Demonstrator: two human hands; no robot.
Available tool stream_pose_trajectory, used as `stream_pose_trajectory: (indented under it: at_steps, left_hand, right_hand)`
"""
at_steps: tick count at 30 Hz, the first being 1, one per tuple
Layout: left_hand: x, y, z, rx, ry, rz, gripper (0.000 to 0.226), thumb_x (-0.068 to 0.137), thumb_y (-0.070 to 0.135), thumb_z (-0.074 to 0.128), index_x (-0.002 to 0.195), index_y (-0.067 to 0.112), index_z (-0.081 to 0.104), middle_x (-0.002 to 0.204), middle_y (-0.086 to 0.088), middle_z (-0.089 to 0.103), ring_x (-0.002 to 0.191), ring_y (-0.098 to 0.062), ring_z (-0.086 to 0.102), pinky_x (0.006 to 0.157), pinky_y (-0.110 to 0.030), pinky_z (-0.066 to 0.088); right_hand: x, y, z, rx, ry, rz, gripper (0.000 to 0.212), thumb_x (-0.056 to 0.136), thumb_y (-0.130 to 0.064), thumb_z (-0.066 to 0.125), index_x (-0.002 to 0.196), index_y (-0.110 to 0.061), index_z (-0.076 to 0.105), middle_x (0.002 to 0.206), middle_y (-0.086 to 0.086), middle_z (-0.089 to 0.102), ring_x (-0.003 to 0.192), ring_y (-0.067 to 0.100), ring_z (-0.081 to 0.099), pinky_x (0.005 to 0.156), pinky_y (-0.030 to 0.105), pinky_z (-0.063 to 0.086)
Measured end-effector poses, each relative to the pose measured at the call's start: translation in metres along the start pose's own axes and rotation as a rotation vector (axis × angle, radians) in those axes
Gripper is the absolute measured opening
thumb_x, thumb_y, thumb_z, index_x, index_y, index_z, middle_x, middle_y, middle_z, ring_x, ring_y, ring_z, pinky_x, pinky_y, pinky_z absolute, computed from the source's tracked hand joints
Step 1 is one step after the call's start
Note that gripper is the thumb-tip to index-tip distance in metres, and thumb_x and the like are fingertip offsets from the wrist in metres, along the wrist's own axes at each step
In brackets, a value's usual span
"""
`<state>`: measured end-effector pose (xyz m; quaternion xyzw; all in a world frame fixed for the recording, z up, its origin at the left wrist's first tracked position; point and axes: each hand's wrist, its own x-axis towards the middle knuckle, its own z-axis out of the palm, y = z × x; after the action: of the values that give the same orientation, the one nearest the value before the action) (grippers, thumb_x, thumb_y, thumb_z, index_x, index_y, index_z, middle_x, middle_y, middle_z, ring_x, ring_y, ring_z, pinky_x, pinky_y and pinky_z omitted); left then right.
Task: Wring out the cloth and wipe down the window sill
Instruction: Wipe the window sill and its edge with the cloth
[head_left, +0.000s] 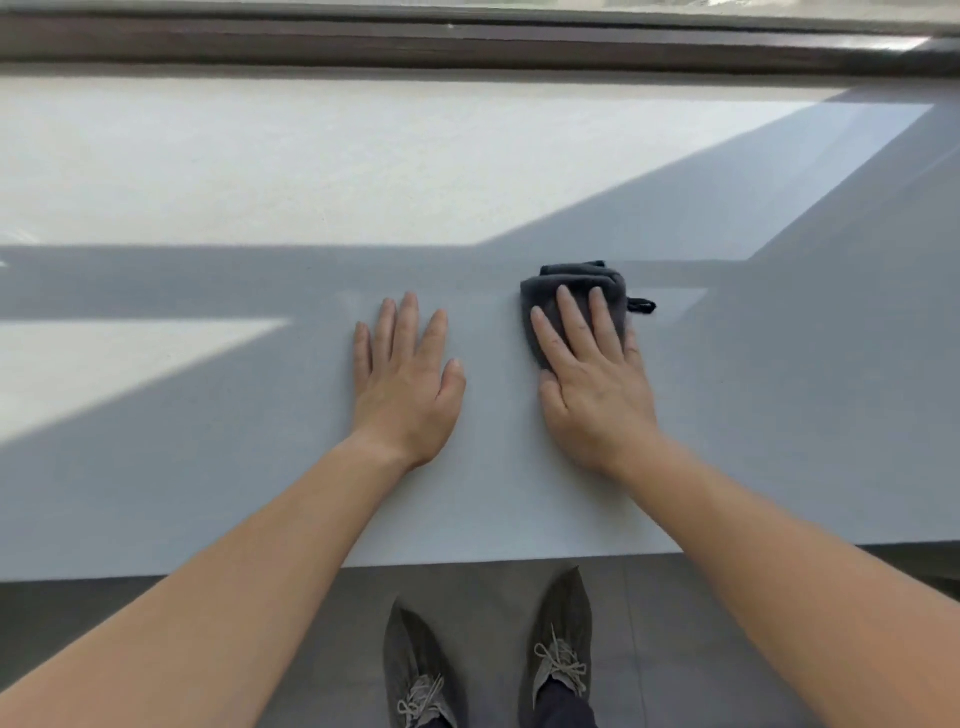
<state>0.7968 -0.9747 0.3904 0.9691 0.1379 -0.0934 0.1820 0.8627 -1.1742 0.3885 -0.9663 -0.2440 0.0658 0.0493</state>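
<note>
Head view shows the right hand pressing flat-fingered on a folded dark grey cloth on the pale window sill, the left hand spread beside it, holding nothing. Wringing seems done; wiping is under way, though I cannot tell which parts are already wiped.
</note>
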Motion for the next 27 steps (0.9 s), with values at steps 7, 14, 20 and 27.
stream_pose_trajectory:
  at_steps: [7, 14, 20, 27]
  left_hand:
    - [-0.003, -0.001, 0.0, 0.009, 0.038, 0.011, 0.077, 0.085, 0.054, 0.004, 0.157, 0.027, 0.011, 0.166, 0.001, -0.008, 0.151, -0.013, -0.017, 0.119, -0.037, -0.019]
    - [0.026, 0.017, -0.005, -0.01, 0.258, -0.052, 0.055, 0.09, 0.044, 0.027, 0.128, 0.013, 0.052, 0.145, -0.016, 0.039, 0.14, -0.033, 0.029, 0.121, -0.049, 0.004]
    - [0.087, 0.025, -0.01, 0.011, 0.135, -0.085, 0.069, 0.091, 0.047, 0.017, 0.157, 0.025, 0.012, 0.167, -0.004, -0.007, 0.152, -0.019, -0.013, 0.12, -0.038, -0.015]
    - [0.089, 0.025, -0.002, 0.115, 0.143, -0.099, 0.073, 0.088, 0.051, 0.015, 0.157, 0.027, 0.009, 0.166, -0.003, -0.007, 0.152, -0.019, -0.013, 0.121, -0.041, -0.012]
  right_hand:
    - [0.063, 0.063, -0.014, -0.021, -0.04, -0.09, 0.067, 0.092, -0.038, 0.025, 0.159, -0.033, 0.021, 0.169, -0.004, 0.008, 0.156, 0.02, -0.003, 0.125, 0.046, -0.001]
    - [0.059, 0.022, -0.003, 0.022, 0.004, -0.32, 0.066, 0.093, -0.038, 0.033, 0.158, -0.03, 0.028, 0.168, 0.001, 0.016, 0.156, 0.028, 0.002, 0.125, 0.052, 0.005]
    - [0.133, 0.079, -0.019, 0.015, 0.0, -0.227, 0.069, 0.089, -0.04, 0.024, 0.158, -0.033, 0.026, 0.169, -0.004, 0.014, 0.156, 0.021, 0.002, 0.125, 0.046, 0.003]
    - [0.152, 0.046, -0.013, 0.011, 0.025, -0.288, 0.067, 0.092, -0.039, 0.024, 0.158, -0.03, 0.023, 0.169, 0.002, 0.012, 0.155, 0.029, 0.0, 0.124, 0.051, 0.002]
